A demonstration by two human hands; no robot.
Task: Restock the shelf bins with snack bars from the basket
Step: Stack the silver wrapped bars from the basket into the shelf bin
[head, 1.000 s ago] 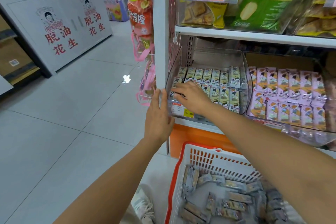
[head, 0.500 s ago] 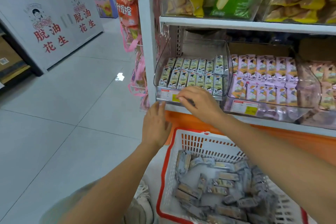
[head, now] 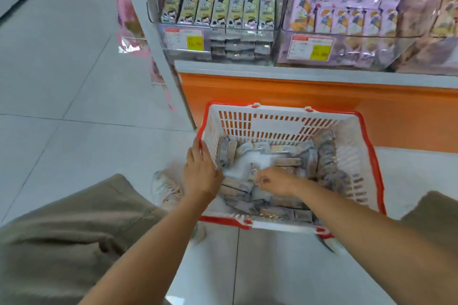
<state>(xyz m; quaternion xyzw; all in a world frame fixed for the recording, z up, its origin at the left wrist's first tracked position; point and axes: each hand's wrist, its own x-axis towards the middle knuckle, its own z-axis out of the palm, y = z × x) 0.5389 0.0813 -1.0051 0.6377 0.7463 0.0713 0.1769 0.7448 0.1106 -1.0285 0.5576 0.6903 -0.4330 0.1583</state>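
Silvery bars [head: 287,162] are lying crosswise under right hand [head: 273,181], fingers curled, grip unclear; left hand [head: 200,171], fingers together, is touching basket [head: 280,129] rim.

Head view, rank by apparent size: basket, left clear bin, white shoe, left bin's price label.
1. basket
2. left clear bin, top cropped
3. white shoe and price label: these look alike and the shoe is partly hidden, so unranked
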